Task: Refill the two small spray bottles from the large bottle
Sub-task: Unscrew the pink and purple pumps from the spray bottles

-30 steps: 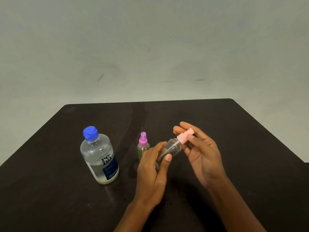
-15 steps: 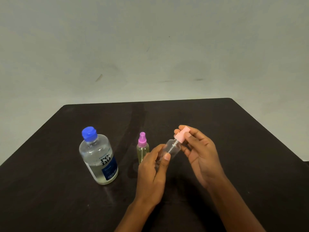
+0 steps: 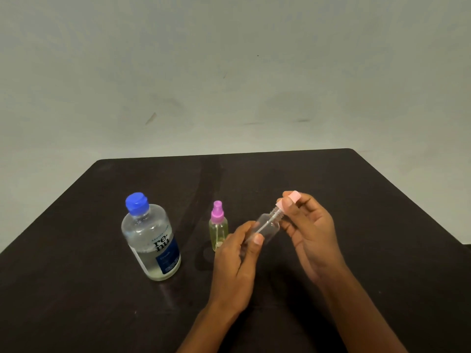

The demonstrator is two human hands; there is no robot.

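My left hand (image 3: 235, 261) grips the lower body of a clear small spray bottle (image 3: 267, 226), tilted with its neck up to the right. My right hand (image 3: 312, 234) pinches its pale pink spray cap (image 3: 289, 201); bare neck thread shows just below the cap, and the dip tube runs down inside the bottle. A second small spray bottle (image 3: 218, 229), yellowish with a purple-pink cap, stands upright just left of my left hand. The large clear bottle (image 3: 150, 240) with a blue cap and dark blue label stands farther left, partly full of clear liquid.
Everything sits on a dark table (image 3: 369, 212) whose far edge meets a pale grey wall (image 3: 229, 72). The table's right corner drops away near the right side of the view.
My right hand has lifted the pink cap a little up and away from the clear bottle's neck, exposing the thread. My left hand and the other two bottles have stayed in place.
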